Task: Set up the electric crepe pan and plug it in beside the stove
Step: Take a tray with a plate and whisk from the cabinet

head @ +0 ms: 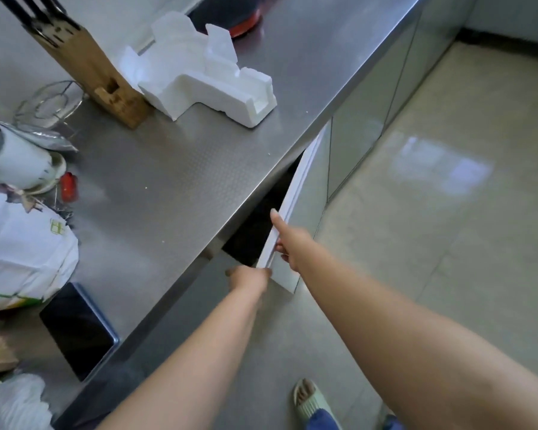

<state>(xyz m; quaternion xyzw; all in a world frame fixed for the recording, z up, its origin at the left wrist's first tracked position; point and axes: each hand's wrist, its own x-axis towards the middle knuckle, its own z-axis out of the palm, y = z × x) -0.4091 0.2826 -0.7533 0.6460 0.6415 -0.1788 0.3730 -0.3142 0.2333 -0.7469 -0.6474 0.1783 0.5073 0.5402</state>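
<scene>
The electric crepe pan (pixel 241 18), black with a red rim, sits at the far end of the steel counter (pixel 174 181), cut off by the top edge of the view. A cabinet door (pixel 292 197) under the counter stands partly open, showing a dark inside. My right hand (pixel 289 243) grips the door's top edge, with the thumb lying along its inner face. My left hand (pixel 249 279) is at the near corner of the door, by the opening. Its fingers are mostly hidden.
White foam packing pieces (pixel 205 79) lie on the counter near a wooden knife block (pixel 90 66). A white bag (pixel 22 249), a white jug (pixel 16 162), a wire rack (pixel 50 100) and a dark phone (pixel 78 330) crowd the left. Beige floor tiles (pixel 432 212) lie to the right.
</scene>
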